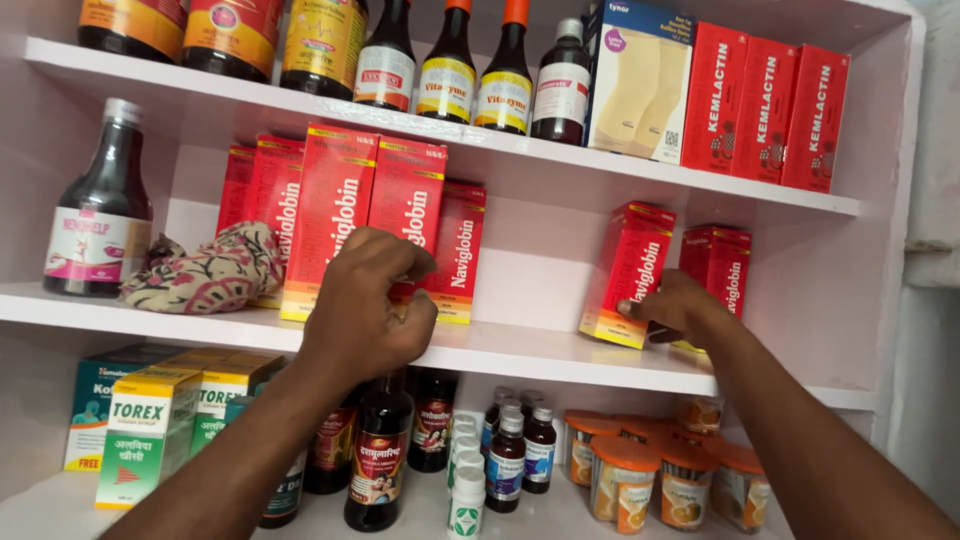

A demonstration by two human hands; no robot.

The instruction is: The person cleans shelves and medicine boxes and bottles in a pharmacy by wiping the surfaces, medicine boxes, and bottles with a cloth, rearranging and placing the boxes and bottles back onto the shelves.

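Observation:
I face a white shelf unit (500, 345). My left hand (365, 305) reaches to the middle shelf, fingers curled around the lower front of a tall red and yellow carton (408, 205) in a row of like cartons (330, 200). Further right on the same shelf, my right hand (682, 305) grips the lower corner of another red carton (632, 262), which leans tilted to the left. A matching red carton (722, 262) stands upright just behind that hand.
A dark syrup bottle (100, 215) and a patterned cloth pouch (205, 270) sit at the middle shelf's left. Bottles (505, 75) and red boxes (765, 105) fill the top shelf. Below are green and yellow boxes (150, 430), dark bottles (380, 465) and orange-lidded jars (625, 480).

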